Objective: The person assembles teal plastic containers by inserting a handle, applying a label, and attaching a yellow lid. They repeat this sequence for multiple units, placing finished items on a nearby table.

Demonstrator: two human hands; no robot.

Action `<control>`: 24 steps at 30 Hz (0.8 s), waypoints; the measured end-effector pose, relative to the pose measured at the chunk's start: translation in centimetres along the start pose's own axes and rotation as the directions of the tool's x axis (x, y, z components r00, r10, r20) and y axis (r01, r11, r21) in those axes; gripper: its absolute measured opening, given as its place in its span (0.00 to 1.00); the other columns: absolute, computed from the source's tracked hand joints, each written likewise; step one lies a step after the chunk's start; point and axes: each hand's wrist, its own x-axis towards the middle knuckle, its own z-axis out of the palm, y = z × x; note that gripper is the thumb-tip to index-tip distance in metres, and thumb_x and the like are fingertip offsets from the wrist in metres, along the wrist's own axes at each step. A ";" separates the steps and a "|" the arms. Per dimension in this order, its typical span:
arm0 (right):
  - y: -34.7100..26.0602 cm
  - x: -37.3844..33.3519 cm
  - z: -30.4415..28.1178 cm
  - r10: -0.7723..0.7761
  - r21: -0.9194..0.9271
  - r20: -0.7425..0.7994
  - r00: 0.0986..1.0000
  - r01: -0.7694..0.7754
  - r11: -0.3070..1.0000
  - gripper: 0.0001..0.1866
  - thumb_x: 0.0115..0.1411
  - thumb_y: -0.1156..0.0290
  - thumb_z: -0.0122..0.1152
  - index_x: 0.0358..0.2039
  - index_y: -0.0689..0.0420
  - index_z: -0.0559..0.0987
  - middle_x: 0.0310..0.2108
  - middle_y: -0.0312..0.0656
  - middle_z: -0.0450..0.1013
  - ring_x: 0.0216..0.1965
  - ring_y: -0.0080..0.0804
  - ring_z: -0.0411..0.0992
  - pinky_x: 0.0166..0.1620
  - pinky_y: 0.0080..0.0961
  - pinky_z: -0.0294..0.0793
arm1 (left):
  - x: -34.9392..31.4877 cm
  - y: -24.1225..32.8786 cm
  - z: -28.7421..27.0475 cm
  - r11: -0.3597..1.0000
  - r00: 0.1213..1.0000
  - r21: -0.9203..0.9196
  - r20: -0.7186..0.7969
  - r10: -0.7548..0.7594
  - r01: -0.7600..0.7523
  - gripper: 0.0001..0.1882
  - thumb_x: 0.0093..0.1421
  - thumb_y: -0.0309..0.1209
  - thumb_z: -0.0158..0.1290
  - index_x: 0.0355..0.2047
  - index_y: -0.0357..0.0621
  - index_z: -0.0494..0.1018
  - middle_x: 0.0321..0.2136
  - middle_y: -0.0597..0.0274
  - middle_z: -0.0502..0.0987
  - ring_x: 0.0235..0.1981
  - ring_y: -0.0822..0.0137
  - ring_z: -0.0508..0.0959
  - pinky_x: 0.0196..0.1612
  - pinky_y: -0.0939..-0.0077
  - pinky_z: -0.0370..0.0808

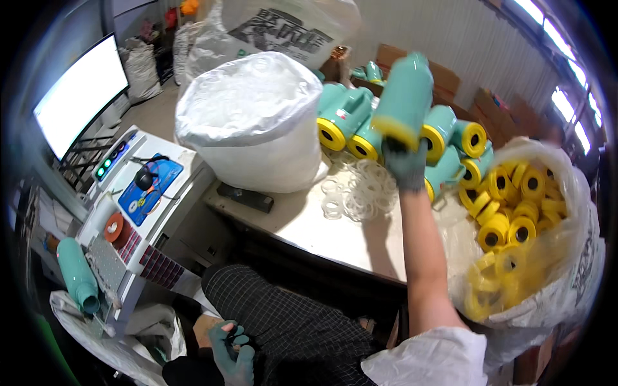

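My right hand (407,166), in a grey-green glove, is raised over the white table and closed round the lower end of a teal thermos jug shell (407,93) with a yellow base ring. The shell stands tilted, neck upward. Behind it lie several similar teal shells (348,110), their yellow bases facing me. Loose translucent rings (360,196) are heaped on the table below the hand. Down by my lap, my left hand (235,357), gloved with some fingertips bare, rests palm up with fingers loosely curled and apart. Nothing shows in it.
A white sack (257,151) of clear pieces stands on the table (315,235). To the right, a plastic bag (582,257) holds yellow rings (522,229). At left are a lit monitor (80,96), a bench with a blue mat (153,186), and another teal shell (76,270).
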 end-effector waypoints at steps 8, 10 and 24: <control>7.1 -5.2 -10.0 -0.377 -0.905 -0.280 0.883 -0.111 0.411 0.29 0.66 0.47 0.65 0.49 0.63 0.79 0.45 0.47 0.78 0.46 0.41 0.76 0.51 0.38 0.75 | -0.2 -2.9 -0.4 0.983 0.981 0.005 -0.071 -0.181 0.181 0.22 0.71 0.26 0.56 0.63 0.38 0.69 0.52 0.59 0.77 0.42 0.70 0.78 0.45 0.76 0.76; 4.2 -12.3 -15.3 -0.346 -0.948 -0.206 0.915 -0.274 -0.161 0.41 0.60 0.40 0.68 0.59 0.62 0.73 0.55 0.52 0.72 0.58 0.49 0.70 0.58 0.46 0.71 | -1.1 -4.2 -0.8 0.896 0.895 -0.139 -0.096 -0.435 0.421 0.18 0.71 0.27 0.57 0.59 0.40 0.73 0.44 0.64 0.80 0.32 0.77 0.77 0.34 0.83 0.73; -1.3 -19.6 -29.2 0.245 -0.693 -0.641 0.727 -0.411 -0.593 0.17 0.65 0.69 0.58 0.52 0.59 0.77 0.51 0.57 0.79 0.56 0.52 0.79 0.58 0.41 0.79 | -0.5 -7.5 -2.9 0.908 0.911 -0.084 -0.014 -0.412 0.410 0.13 0.72 0.29 0.53 0.53 0.38 0.76 0.39 0.63 0.81 0.30 0.77 0.74 0.31 0.82 0.68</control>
